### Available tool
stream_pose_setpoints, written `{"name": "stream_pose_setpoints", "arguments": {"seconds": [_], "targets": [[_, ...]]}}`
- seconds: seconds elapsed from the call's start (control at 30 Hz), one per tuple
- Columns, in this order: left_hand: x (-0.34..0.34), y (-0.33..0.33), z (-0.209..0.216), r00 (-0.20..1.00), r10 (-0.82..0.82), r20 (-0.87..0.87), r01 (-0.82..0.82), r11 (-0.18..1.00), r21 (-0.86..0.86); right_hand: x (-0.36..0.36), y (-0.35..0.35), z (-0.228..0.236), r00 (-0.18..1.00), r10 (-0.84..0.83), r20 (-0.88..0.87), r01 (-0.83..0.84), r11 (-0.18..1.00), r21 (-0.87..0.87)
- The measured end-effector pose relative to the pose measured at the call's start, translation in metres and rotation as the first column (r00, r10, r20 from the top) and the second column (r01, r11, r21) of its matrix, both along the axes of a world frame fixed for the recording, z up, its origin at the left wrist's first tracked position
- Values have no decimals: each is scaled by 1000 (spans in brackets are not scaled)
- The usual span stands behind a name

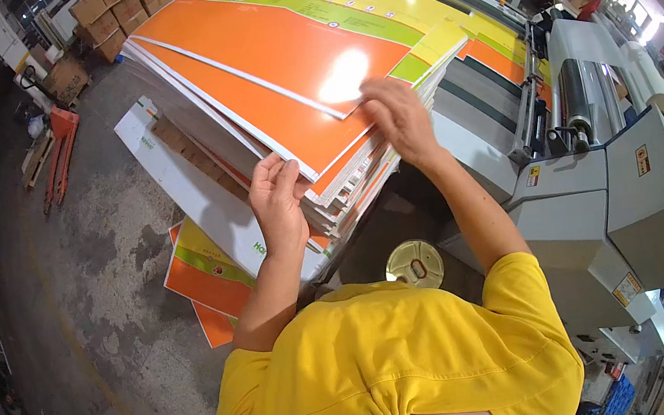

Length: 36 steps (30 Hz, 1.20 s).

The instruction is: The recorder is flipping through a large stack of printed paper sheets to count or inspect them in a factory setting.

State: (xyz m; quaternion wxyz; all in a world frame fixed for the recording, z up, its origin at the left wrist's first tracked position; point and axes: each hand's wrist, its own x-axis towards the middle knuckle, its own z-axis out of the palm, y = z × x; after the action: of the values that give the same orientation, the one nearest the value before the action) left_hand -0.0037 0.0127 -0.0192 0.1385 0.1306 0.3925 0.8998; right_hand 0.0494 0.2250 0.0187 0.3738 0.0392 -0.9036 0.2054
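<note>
Orange sheets (266, 54) in one stack (358, 190): one left hand (278, 200) clamped on corner (307, 170), one right hand (399, 118), grip unclear.

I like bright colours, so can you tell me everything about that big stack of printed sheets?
The stack of printed sheets is thick, with many large, flat, shiny layers that look like coated paper or card. Its top shows orange, a curvy green band, and yellow. The edges look whitish and uneven, and the uppermost sheet lies skewed. It sits left of a grey machine. The left hand touches its near corner; the right hand touches farther right.
</note>
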Motion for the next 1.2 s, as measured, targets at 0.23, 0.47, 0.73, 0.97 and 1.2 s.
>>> {"name": "stream_pose_setpoints", "arguments": {"seconds": [0.23,0.47,0.73,0.97,1.2], "targets": [[4,5,6,999,40,22,-39,998,-42,13,-16,-31,990,-134,34,124,970,208],[2,-1,5,1000,-3,26,5,997,-83,46,-83,-27,853,500,-148,-508,861,-13],[-3,3,-13,998,40,50,-38,998,-41,41,-73,-6,934,354,-40,-342,922,183],[0,6,4,1000,-17,25,16,999,37,8,-58,31,985,168,38,-166,985,-46],[0,9,-1,998,43,49,-44,999,16,-3,-81,50,969,-23,245,-34,974,223]]}}
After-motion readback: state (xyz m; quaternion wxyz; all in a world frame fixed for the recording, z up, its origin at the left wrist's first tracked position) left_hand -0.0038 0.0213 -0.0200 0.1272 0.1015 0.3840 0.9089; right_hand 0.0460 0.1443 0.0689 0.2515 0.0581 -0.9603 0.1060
